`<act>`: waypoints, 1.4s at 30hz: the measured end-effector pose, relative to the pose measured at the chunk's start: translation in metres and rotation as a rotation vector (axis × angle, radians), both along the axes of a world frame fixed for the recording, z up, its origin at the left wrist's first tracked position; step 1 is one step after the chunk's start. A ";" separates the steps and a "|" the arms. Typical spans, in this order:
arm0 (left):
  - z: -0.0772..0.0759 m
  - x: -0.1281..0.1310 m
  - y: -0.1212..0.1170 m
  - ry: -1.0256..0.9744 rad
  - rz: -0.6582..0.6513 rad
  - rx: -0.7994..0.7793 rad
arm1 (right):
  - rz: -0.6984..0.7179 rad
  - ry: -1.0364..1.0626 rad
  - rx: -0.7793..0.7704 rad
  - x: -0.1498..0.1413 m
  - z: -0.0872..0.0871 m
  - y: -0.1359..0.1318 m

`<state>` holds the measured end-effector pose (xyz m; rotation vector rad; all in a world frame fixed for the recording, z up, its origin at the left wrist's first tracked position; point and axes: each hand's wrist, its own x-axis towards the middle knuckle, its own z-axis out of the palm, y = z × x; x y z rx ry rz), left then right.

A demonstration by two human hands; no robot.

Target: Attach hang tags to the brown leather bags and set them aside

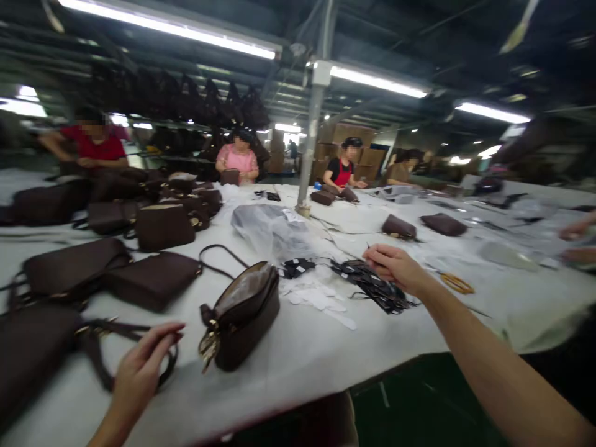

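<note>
A dark brown handbag stands unzipped in front of me, its pale lining showing and gold-coloured hardware hanging at its near end. To the left of it, my left hand is open with fingers stretched out, over a dark strap of a neighbouring bag. My right hand is pinched closed above a heap of black tags with thin cords. A thin dark bit shows at its fingertips, too small to name. White paper-like pieces lie between the handbag and the heap.
More brown bags crowd the table's left side. Beyond the handbag are a clear plastic bag and a metal post. Yellow-handled scissors lie at right. Several people work across the table; another person's hands show at the right edge.
</note>
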<state>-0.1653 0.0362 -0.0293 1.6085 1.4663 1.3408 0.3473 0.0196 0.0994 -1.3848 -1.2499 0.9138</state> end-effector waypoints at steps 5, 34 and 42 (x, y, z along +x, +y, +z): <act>0.042 0.039 -0.014 0.028 -0.172 0.168 | 0.281 -0.421 -0.033 -0.086 -0.009 -0.010; 0.012 0.056 -0.006 -1.018 -0.474 -0.227 | 0.425 -1.437 0.592 -0.284 -0.027 0.006; 0.010 0.049 -0.003 -0.933 -0.495 -0.193 | 0.544 -1.660 0.483 -0.304 -0.015 0.011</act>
